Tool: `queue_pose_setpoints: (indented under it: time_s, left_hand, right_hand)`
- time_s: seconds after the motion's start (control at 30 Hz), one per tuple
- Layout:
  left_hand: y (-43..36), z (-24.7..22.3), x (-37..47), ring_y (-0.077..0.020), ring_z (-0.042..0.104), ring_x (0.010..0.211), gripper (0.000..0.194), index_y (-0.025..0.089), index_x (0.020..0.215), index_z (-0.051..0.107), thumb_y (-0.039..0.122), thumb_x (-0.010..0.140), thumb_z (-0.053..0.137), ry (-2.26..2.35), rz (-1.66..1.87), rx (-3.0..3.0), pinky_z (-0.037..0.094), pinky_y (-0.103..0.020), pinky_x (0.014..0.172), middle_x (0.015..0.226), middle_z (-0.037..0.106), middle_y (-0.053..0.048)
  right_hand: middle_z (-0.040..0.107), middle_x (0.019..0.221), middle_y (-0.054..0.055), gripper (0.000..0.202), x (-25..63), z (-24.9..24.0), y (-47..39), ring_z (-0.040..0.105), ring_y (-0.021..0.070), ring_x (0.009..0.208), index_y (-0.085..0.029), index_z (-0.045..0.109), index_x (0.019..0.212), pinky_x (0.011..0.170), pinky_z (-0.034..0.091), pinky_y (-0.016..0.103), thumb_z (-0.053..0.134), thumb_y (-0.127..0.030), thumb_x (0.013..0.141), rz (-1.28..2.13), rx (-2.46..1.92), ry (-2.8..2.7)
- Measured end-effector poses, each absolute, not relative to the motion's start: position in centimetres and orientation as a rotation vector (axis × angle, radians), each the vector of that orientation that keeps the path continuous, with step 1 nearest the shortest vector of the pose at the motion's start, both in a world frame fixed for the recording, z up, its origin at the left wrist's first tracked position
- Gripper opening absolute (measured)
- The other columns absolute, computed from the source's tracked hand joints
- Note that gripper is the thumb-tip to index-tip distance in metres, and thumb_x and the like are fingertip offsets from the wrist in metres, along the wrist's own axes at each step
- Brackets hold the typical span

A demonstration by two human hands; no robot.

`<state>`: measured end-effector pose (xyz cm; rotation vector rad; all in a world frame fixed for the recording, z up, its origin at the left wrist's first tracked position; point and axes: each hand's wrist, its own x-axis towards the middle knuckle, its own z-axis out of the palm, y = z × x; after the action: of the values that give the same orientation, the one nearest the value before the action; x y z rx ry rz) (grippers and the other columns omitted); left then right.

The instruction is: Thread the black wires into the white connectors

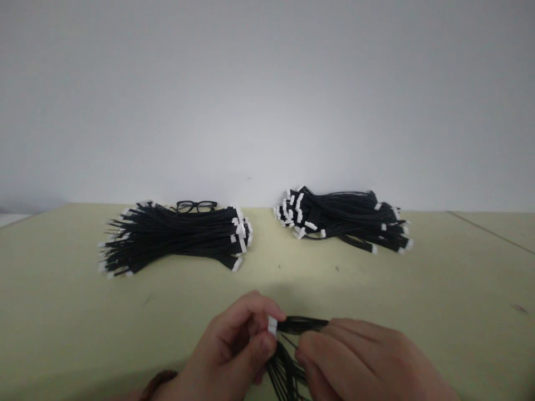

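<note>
My left hand [234, 345] pinches a small white connector [272, 325] between thumb and fingers, close to the front of the table. Thin black wires [298, 324] run from the connector toward the right, and more strands [284, 370] hang down below it. My right hand [359, 356] is closed around the wires just right of the connector, with thumb and forefinger pinched near a single strand. Its fingertips are partly hidden behind the hand.
On the pale yellow table [167, 312], a bundle of black cables with white connectors [175, 234] lies at the back left. Another such bundle [346, 217] lies at the back right. Black-framed glasses [196, 206] rest behind the left bundle, near the white wall [267, 100].
</note>
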<state>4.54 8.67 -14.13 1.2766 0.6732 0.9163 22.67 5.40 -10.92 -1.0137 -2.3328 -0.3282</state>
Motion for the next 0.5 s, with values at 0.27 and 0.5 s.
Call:
queue_pose_setpoints:
  time_s: [0.27,0.5]
  left_hand:
    - [8.47,-13.65,4.32,-0.0075,0.038,0.05,0.024,0.023,0.077,0.062,0.047,0.077,0.065,0.679,0.887,1.321,0.033,-0.017,0.046,0.061,0.042,0.005]
    - [8.41,-14.05,4.08,-0.0064,0.036,0.05,0.021,0.025,0.081,0.062,0.045,0.079,0.064,0.617,0.879,1.3,0.031,-0.015,0.046,0.062,0.042,0.005]
  right_hand:
    - [0.05,0.049,-0.005,0.03,22.79,-11.03,5.25,0.047,0.0103,0.039,-0.021,0.047,0.061,0.041,0.028,0.027,0.037,-0.002,0.082,-0.368,-1.019,-2.372]
    - [0.05,0.049,-0.006,0.03,22.53,-10.6,5.12,0.048,0.008,0.041,-0.02,0.049,0.06,0.042,0.029,0.025,0.035,-0.003,0.08,-0.289,-1.009,-2.334]
